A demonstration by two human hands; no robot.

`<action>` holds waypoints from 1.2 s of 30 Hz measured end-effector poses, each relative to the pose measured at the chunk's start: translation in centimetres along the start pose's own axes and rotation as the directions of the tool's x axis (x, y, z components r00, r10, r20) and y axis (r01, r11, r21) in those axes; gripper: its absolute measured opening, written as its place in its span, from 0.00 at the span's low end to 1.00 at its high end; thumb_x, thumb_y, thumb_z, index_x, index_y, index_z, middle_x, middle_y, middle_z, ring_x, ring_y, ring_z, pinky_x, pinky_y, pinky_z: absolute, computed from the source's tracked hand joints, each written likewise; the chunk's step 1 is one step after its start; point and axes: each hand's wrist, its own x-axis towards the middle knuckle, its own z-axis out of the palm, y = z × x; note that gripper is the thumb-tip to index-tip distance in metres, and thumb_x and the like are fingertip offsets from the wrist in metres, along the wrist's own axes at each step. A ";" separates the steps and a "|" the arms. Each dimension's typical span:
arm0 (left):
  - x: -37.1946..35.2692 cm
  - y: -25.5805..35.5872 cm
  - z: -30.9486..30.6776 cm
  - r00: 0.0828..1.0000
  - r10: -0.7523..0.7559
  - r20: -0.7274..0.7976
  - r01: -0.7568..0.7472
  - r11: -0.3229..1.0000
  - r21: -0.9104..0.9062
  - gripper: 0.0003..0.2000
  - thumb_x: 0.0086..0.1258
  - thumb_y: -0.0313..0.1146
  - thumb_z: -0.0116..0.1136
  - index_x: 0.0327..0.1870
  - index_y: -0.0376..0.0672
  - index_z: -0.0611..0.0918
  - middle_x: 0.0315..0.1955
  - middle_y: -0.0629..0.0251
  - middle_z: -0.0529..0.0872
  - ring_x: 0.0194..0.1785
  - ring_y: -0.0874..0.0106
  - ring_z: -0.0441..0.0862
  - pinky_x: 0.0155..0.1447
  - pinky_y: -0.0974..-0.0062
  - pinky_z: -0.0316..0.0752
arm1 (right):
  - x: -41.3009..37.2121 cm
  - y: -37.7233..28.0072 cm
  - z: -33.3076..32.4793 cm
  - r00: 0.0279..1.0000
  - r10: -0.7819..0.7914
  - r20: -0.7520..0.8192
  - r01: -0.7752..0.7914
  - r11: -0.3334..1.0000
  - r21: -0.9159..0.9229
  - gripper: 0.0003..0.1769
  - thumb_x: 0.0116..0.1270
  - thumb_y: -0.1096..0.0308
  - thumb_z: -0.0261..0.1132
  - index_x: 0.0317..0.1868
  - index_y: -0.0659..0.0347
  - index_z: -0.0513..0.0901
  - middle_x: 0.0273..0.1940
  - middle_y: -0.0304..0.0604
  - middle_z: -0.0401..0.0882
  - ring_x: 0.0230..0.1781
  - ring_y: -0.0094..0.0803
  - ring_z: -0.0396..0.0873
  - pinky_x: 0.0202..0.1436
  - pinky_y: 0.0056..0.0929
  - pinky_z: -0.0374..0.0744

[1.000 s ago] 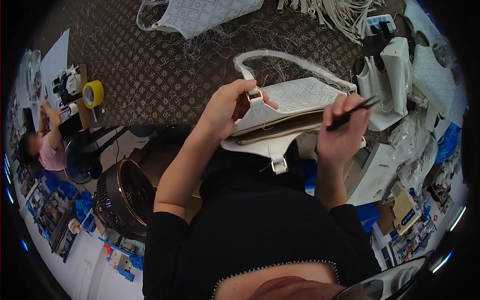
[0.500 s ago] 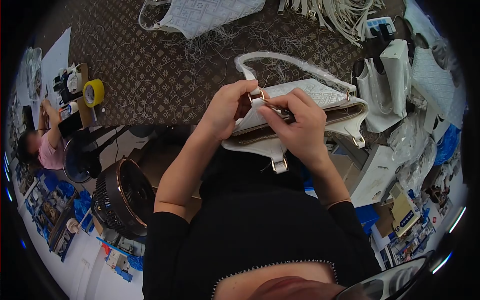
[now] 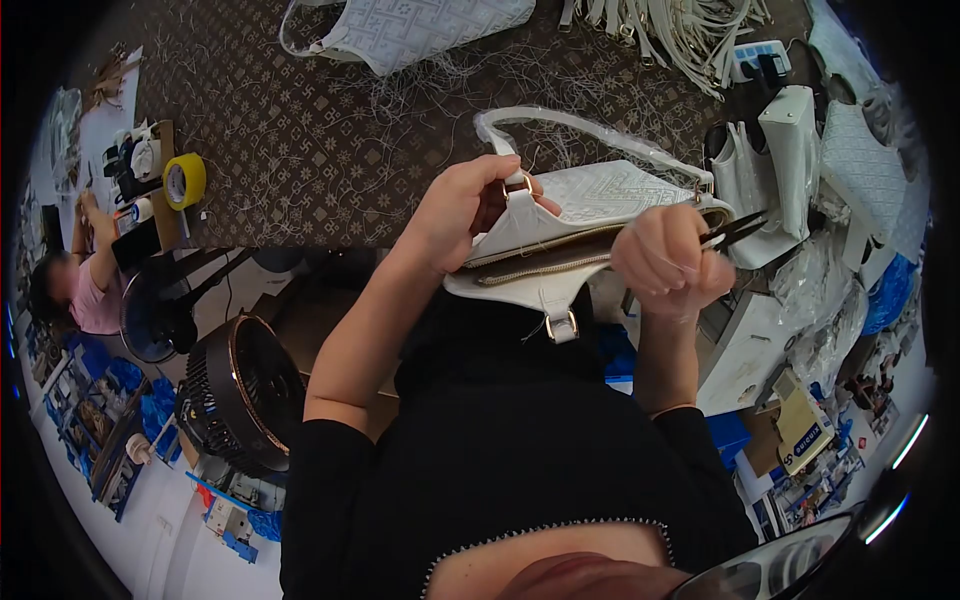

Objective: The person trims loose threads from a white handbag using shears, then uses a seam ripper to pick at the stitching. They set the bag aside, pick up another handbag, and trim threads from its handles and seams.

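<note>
A white handbag with an embossed pattern lies at the table's front edge, its zipped top open to a brown lining. My left hand is closed on the bag's upper rim, thumb and fingers pinching the strap tab beside a gold buckle. The clear-wrapped strap arches over the far side. My right hand, slightly blurred, is a fist above the bag's right end. Dark thread snips stick out of it, their two pointed blades aimed right, clear of the bag. Another buckle hangs at the near side.
Loose threads litter the patterned brown tablecloth. Another white bag and a heap of straps lie at the back. More white bags stand right. Yellow tape, a fan and a person in pink are left.
My right hand has moved right, away from the left buckle, carrying the snips, whose blades now point outward to the right. My left hand keeps its hold on the bag.
</note>
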 end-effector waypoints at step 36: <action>-8.6 -0.6 1.3 0.980 0.110 -0.163 0.043 0.689 0.723 0.16 0.69 0.40 0.53 0.34 0.33 0.82 0.25 0.66 0.82 0.25 0.81 0.76 0.31 0.85 0.71 | -4.2 5.3 0.0 0.918 -0.192 0.348 0.340 -0.074 -0.938 0.15 0.43 0.78 0.71 0.35 0.54 0.85 0.37 0.35 0.73 0.32 0.26 0.76 0.33 0.20 0.75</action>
